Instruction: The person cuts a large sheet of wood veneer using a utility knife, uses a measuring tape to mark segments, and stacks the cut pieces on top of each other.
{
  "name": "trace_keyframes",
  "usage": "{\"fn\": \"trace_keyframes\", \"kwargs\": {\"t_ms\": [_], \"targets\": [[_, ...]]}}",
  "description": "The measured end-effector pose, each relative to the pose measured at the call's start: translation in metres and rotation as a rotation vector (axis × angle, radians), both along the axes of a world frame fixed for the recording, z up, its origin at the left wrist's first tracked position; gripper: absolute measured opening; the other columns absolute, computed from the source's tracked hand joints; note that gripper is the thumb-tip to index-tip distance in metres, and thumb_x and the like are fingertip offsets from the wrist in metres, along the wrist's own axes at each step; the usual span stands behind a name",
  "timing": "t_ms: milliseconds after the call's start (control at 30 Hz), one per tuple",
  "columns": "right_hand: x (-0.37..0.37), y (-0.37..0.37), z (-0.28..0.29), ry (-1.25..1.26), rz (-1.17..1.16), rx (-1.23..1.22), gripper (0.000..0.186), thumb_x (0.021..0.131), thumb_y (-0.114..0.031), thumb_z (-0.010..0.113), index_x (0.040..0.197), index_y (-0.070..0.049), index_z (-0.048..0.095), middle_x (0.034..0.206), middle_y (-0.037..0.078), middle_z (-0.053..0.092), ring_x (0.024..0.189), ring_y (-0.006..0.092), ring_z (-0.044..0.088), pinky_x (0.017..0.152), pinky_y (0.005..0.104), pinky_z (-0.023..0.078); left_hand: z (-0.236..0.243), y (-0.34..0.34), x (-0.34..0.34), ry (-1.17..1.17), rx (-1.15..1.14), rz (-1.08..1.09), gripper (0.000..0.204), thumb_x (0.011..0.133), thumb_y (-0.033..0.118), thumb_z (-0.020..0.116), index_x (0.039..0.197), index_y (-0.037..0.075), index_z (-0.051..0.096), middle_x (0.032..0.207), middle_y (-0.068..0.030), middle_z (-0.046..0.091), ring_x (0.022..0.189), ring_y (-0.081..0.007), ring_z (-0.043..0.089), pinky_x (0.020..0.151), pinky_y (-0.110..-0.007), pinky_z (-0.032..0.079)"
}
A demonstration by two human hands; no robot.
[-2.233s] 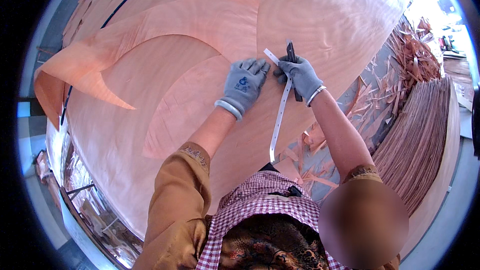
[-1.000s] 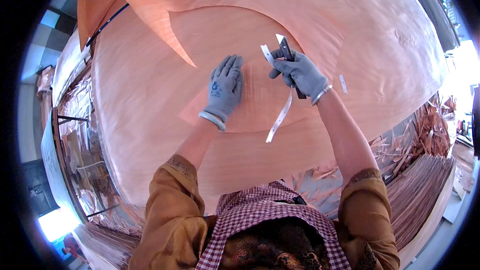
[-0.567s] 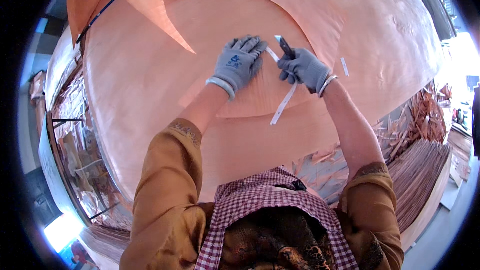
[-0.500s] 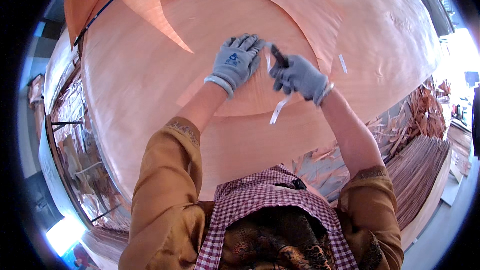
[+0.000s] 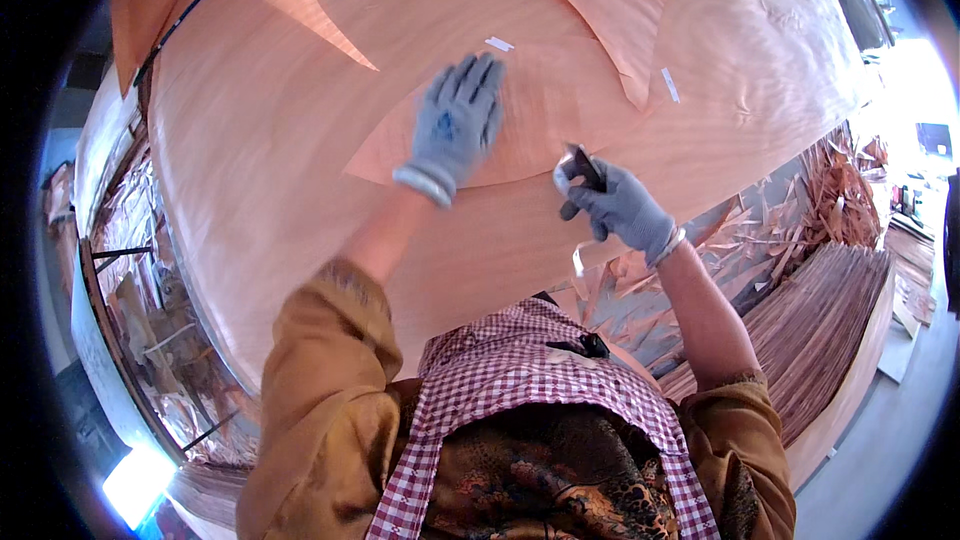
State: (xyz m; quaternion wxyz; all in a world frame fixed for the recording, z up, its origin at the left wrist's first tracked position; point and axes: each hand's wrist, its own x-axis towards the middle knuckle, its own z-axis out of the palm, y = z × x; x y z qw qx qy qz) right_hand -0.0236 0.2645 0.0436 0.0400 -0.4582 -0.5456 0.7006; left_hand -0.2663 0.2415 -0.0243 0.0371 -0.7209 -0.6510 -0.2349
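My left hand (image 5: 455, 125), in a grey glove, lies with its fingers stretched out on a thin, pinkish wood veneer patch (image 5: 535, 120). This patch rests on a large veneer sheet (image 5: 310, 210). To the right, my gloved right hand (image 5: 622, 208) is closed around a small dark knife (image 5: 587, 169) and hovers near the patch's front edge. A narrow white tape strip (image 5: 578, 261) loops by the knife and dangles below this hand. One short white tape piece (image 5: 499, 44) sits just beyond my left fingertips, another tape piece (image 5: 670, 85) farther right.
Curved, pointed veneer offcuts (image 5: 330, 25) lie on the sheet's far side. Torn veneer scraps (image 5: 650, 290) heap up below its right front edge, beside a stack of veneer (image 5: 800, 330). On the left stands a dark metal frame (image 5: 120, 330) with more scraps.
My right hand has drawn back toward me with the knife and tape. My left hand has shifted slightly left and flattened out. A tape piece now shows beyond its fingertips.
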Motion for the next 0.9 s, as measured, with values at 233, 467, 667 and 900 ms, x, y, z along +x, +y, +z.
{"fn": "trace_keyframes", "kwargs": {"t_ms": [233, 467, 667, 900], "targets": [[0.007, 0.011, -0.022, -0.132, -0.003, -0.039, 0.031, 0.088, -0.017, 0.06, 0.114, -0.003, 0.052, 0.072, 0.004, 0.059, 0.05, 0.0069, 0.049, 0.04, 0.0212, 0.037, 0.001, -0.069, 0.06, -0.143, -0.116, -0.229, 0.049, 0.086, 0.023, 0.053, 0.13, 0.001, 0.046, 0.136, -0.015, 0.044, 0.128, -0.0298, 0.039, 0.108, -0.043, 0.027], [0.001, 0.004, 0.028, 0.226, -0.013, -0.163, 0.035, 0.087, -0.015, 0.058, 0.119, -0.002, 0.053, 0.075, 0.006, 0.063, 0.048, 0.0052, 0.043, 0.044, 0.0178, 0.036, 0.003, -0.08, 0.059, -0.066, -0.148, -0.077, 0.052, 0.085, 0.026, 0.054, 0.13, 0.002, 0.045, 0.137, -0.0142, 0.043, 0.129, -0.0295, 0.038, 0.109, -0.045, 0.024], [0.019, 0.012, -0.026, 0.065, -0.072, -0.157, 0.029, 0.085, -0.008, 0.058, 0.113, -0.002, 0.053, 0.072, 0.006, 0.061, 0.051, 0.0066, 0.047, 0.042, 0.0193, 0.036, -0.004, -0.079, 0.06, -0.14, -0.134, -0.009, 0.05, 0.085, 0.024, 0.055, 0.129, 0.002, 0.047, 0.138, -0.0138, 0.042, 0.13, -0.0298, 0.036, 0.11, -0.046, 0.022], [0.015, 0.002, -0.026, -0.07, -0.11, 0.01, 0.016, 0.085, -0.007, 0.058, 0.098, -0.001, 0.051, 0.068, 0.007, 0.059, 0.05, 0.0102, 0.051, 0.043, 0.0218, 0.04, -0.002, -0.065, 0.07, -0.101, -0.204, -0.203, 0.044, 0.082, 0.026, 0.057, 0.124, 0.011, 0.054, 0.132, -0.0087, 0.049, 0.125, -0.0266, 0.042, 0.106, -0.043, 0.028]]}}
